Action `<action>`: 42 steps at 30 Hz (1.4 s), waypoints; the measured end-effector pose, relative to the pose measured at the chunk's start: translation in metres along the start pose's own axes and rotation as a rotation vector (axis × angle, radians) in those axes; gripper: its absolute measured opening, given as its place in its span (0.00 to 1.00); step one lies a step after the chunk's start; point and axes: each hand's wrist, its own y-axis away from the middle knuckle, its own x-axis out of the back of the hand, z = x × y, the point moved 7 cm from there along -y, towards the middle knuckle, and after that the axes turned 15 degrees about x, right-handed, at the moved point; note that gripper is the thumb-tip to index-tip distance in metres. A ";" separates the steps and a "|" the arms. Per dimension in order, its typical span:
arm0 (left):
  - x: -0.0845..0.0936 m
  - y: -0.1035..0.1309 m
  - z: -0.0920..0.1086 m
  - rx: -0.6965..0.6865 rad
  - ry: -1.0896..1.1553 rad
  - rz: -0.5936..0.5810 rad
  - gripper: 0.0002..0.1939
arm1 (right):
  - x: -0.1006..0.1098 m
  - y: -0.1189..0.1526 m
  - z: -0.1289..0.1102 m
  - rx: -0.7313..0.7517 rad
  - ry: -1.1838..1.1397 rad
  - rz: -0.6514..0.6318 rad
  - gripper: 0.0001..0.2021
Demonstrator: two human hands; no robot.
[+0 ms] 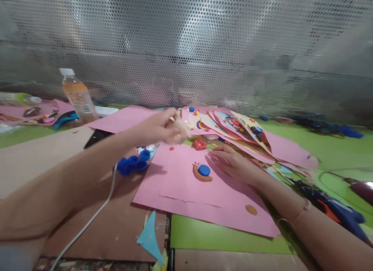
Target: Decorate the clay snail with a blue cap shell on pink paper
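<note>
A sheet of pink paper [180, 189] lies in front of me with a clay snail on it, its brown body [197, 173] curving under a blue shell [204, 170]. My right hand [229, 160] rests on the sheet's right side, fingers stretched out, near the snail. Over the sheet's far left edge is my left hand [167, 129], blurred, its fingers closed around something pale that I cannot make out. A red lump [199, 145], apparently clay, sits between the hands. One small red dot [171, 148] and a flat brown oval [251, 210] are also on the paper.
Blue caps [132, 165] cluster left of the sheet beside a white cord [100, 210]. Decorated paper pieces [233, 123] pile up behind. A drink bottle [78, 96] stands back left. Scissors [335, 208] with dark blue and orange handles lie right. A perforated metal panel [175, 41] closes the back.
</note>
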 end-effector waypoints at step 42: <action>-0.126 0.033 -0.008 -0.012 0.561 -0.447 0.15 | 0.003 -0.011 -0.050 0.103 -0.615 0.094 0.14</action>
